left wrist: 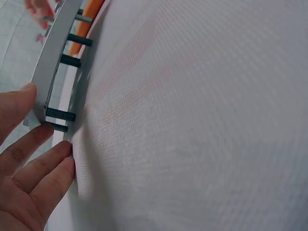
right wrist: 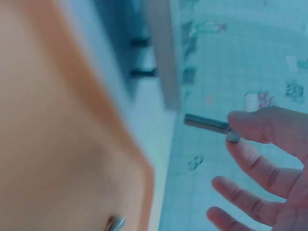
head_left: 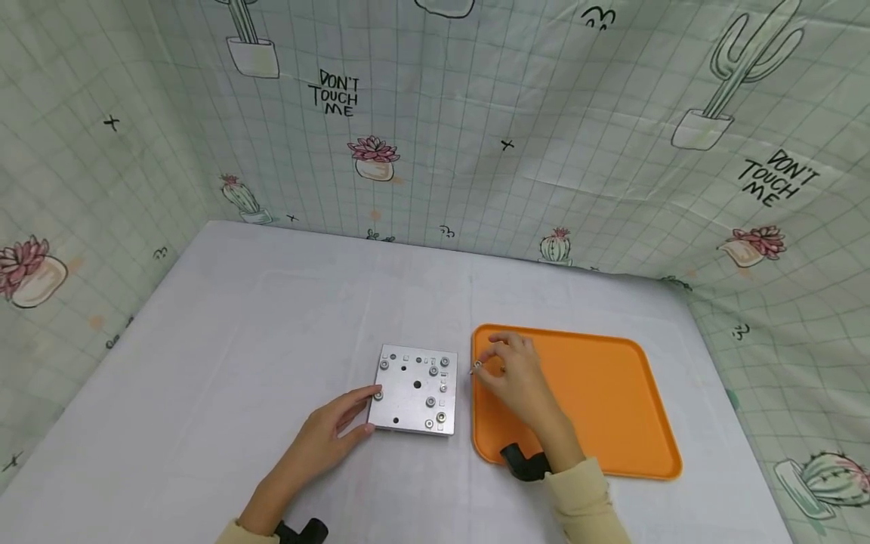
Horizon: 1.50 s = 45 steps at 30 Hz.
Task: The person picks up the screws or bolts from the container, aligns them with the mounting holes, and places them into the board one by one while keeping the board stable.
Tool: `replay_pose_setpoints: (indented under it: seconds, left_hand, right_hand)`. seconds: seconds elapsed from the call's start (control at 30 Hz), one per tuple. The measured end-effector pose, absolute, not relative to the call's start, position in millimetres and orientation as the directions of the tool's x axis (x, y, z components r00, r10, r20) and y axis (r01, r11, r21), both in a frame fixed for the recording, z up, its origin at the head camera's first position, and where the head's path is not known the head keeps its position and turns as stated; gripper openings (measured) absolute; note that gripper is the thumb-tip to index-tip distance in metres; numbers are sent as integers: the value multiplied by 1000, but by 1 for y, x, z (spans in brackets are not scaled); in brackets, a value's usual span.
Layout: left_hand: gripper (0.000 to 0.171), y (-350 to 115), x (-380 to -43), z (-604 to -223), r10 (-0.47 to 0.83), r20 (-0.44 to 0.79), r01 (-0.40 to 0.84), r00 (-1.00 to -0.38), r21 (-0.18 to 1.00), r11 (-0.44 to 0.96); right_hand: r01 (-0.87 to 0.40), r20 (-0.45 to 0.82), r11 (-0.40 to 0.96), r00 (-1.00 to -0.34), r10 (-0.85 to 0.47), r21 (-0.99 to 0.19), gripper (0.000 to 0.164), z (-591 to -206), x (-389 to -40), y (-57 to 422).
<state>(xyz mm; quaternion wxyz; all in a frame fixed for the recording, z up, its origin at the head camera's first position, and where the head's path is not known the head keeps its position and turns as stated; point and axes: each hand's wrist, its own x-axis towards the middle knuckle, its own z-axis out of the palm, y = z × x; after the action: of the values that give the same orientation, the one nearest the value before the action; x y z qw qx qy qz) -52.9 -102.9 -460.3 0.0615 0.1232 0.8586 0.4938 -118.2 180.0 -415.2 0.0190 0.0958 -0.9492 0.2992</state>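
Note:
A silver metal plate (head_left: 408, 412) lies on the white table, with several socket-head screws and bare holes in its top. Screw shanks (left wrist: 61, 114) stick out of its underside in the left wrist view. My left hand (head_left: 333, 431) holds the plate at its near left corner, thumb and index finger against the edges. Between thumb and index finger, my right hand (head_left: 516, 378) pinches a screw (right wrist: 207, 123) by its head, the other fingers spread. That hand is over the left edge of the orange tray (head_left: 598, 408), right of the plate. The screw's threaded end points toward the plate.
Another small screw (right wrist: 114, 223) lies in the tray, seen in the right wrist view. A patterned cloth (head_left: 442, 151) hangs behind the white table (head_left: 272, 317) and along its sides. Black wrist mounts (head_left: 526, 462) sit on the forearms.

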Motion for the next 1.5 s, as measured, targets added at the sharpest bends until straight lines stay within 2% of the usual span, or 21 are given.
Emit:
replay_pose_setpoints:
  seconds: [0.13,0.33,0.83,1.5]
  left_hand:
    - [52,-103,-53,-460,274,8,144,-962,866,480]
    - [52,-103,-53,-461,290,31,169,-957,868,467]
    - [51,-104,-54,-465,305,74,210,-949,871,444]
    - [52,-104,-53,-465,296,32,168,-955,878,448]
  right_hand:
    - [-304,170,750,-953,-252,-588,12,-410,-115,163]
    - [-432,223,719,-901,-373,-544,11,-413,-113,139]
    - [-489,199,751,-871,-450,-443,7,-430,-113,123]
    - [-461,184,757,-886,-426,-464,11,-436,-110,120]
